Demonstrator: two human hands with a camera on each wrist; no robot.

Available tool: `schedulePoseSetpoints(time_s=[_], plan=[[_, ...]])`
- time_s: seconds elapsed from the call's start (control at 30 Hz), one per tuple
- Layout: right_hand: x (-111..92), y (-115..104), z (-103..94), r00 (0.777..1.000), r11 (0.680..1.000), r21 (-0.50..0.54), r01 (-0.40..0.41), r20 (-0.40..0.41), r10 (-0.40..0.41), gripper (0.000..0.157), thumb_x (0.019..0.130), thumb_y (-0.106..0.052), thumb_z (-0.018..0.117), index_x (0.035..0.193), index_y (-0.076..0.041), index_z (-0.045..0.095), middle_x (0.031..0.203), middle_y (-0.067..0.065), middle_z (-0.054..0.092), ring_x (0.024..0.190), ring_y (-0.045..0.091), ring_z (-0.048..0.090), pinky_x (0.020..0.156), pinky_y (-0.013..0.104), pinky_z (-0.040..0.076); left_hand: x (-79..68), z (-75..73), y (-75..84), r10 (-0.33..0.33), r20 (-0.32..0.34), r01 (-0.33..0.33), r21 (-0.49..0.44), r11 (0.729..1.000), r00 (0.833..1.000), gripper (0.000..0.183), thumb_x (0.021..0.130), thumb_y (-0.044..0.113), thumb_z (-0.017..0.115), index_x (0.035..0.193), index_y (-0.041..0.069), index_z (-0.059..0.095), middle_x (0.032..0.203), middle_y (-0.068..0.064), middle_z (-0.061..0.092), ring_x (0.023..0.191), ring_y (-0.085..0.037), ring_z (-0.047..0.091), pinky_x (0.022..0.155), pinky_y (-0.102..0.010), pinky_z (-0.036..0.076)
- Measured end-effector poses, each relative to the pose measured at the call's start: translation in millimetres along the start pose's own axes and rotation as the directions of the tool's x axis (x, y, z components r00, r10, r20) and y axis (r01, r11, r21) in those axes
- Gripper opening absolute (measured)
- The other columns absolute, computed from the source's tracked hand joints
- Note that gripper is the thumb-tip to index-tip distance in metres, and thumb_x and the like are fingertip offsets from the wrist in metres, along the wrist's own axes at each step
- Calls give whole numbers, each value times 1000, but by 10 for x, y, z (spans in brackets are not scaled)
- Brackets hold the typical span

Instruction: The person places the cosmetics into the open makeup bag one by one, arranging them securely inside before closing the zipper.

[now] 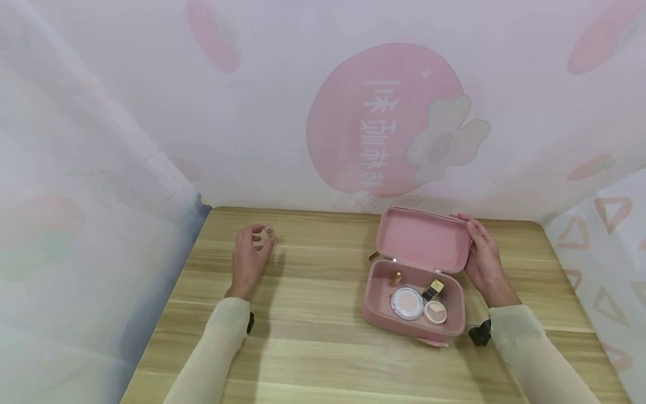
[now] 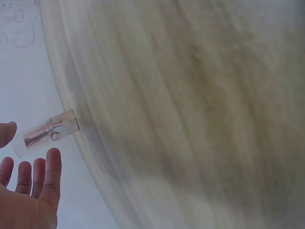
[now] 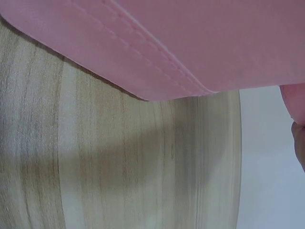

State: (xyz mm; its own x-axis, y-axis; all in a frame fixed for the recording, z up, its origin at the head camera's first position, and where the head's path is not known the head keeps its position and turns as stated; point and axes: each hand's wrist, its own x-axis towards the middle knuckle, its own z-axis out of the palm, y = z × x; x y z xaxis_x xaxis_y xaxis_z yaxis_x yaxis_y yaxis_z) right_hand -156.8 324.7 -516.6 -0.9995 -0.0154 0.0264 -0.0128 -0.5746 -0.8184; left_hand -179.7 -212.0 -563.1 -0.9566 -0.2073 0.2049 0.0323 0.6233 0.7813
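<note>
At the table's far left, my left hand (image 1: pixel 250 255) is beside a small clear lipstick-like tube (image 1: pixel 271 233). In the left wrist view the tube (image 2: pixel 51 132) lies between the thumb and the spread fingers (image 2: pixel 53 167), with a gap visible. My right hand (image 1: pixel 483 258) holds the right edge of the raised lid (image 1: pixel 424 238) of a pink cosmetic case (image 1: pixel 370 320). Inside the case are a round compact (image 1: pixel 407 303), a smaller round palette (image 1: pixel 435 312), a black-and-gold item (image 1: pixel 433 289) and a small gold-brown tube (image 1: pixel 396 278). The pink case (image 3: pixel 190 47) fills the top of the right wrist view.
A small brown-gold stick (image 1: pixel 373 255) lies by the lid's left hinge. The wooden table (image 1: pixel 313 297) meets a printed curtain (image 1: pixel 272 140) at the back and sides. A pink tab (image 1: pixel 432 341) sticks out from the case's front.
</note>
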Motion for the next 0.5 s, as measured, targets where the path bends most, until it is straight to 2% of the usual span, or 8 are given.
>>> schedulePoseSetpoints(time_s=[0.23,0.5], plan=[[-11,-13,-5,1000,1000,-9,-5,0,5,33,118,-17,45,134,-15,73,137,-6,75,123,8,67,94,24,59,64,44,-22,-40,0,40,-22,999,999,45,103,25,76,142,9,60,143,-13,61,127,-36,63,102,-50,63],[-21,-20,-28,1000,1000,-12,-1,-10,1,33,118,-18,45,134,-15,74,137,-6,75,123,7,68,94,23,59,146,86,-62,-73,31,76,-83,994,997,43,104,25,74,142,10,61,142,-13,61,131,-36,63,105,-48,62]])
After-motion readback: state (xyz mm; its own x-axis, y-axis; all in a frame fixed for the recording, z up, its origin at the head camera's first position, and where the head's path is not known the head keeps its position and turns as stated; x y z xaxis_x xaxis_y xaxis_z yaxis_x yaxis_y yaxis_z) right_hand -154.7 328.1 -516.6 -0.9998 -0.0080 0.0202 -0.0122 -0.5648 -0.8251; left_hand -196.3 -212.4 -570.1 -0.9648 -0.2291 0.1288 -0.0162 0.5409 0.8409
